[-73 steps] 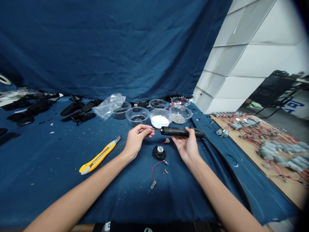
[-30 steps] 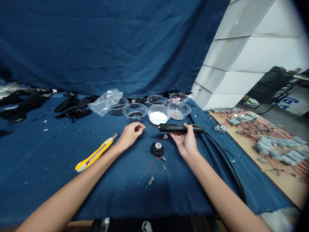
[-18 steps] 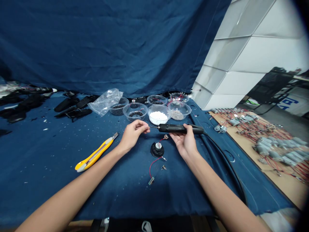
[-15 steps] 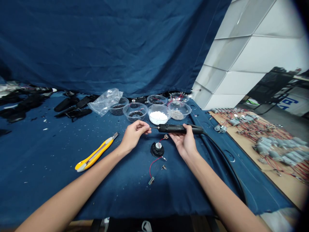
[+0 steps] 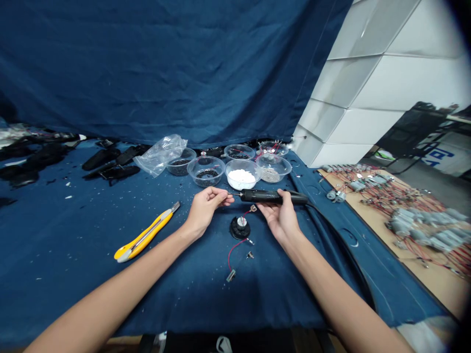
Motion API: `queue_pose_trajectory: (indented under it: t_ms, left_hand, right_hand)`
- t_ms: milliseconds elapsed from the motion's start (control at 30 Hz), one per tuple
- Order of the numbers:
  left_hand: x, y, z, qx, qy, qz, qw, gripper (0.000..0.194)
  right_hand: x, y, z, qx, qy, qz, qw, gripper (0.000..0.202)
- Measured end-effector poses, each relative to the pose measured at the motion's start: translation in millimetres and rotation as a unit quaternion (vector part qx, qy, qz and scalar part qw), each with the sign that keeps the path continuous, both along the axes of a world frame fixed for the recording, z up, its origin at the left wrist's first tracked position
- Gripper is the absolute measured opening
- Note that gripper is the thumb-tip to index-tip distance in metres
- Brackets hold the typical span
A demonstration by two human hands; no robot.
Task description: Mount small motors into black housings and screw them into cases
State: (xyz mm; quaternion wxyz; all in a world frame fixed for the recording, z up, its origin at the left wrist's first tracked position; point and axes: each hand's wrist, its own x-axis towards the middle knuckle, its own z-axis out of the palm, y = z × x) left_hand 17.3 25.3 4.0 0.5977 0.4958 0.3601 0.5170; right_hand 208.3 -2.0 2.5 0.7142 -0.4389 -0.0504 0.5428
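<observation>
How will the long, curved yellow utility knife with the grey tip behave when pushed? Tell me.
The long, curved yellow utility knife should stay stiff, since its handle looks like one solid body. Lying flat, it would likely slide or swivel rather than roll. The loose-looking blue cloth beneath may drag or bunch with it.

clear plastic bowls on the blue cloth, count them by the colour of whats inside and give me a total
Clear plastic bowls with dark bits: 3
Clear plastic bowl with white pieces: 1
Clear plastic bowl with grey bits: 1
Clear plastic bowl with red wires: 1
Total: 6
</observation>
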Motion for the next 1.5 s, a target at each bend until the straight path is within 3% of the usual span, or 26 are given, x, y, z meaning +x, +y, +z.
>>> queue_pose_trajectory:
  t_ms: [267,567,800,1100,1500]
  left_hand:
    - [-1.7,-4.3,5.1,0.063,0.063,0.029,0.996,0.023]
    - [-5.5,2.2,-0.3,0.107,0.174,0.029,0.978,0.022]
    - [-6.8,-5.8,-0.2,0.180,0.209,0.032,0.961,0.020]
    - [-7.2,-1.5,1.0,0.176,0.230,0.080,0.954,0.017]
    - [-10.0,0.9,4.0,0.186,0.251,0.063,0.948,0.018]
  right_hand:
    - [-1.0,-0.5,1.9,0.009,-0.007,0.000,1.000,0.014]
    - [-1.1,-1.4,2.7,0.013,-0.040,-0.011,0.999,0.016]
    - [3.2,0.2,1.4,-0.003,0.011,0.001,1.000,0.013]
    - [4.3,-1.9,6.6,0.012,-0.006,-0.009,1.000,0.013]
    - [8.2,0.5,3.8,0.000,-0.011,-0.014,1.000,0.014]
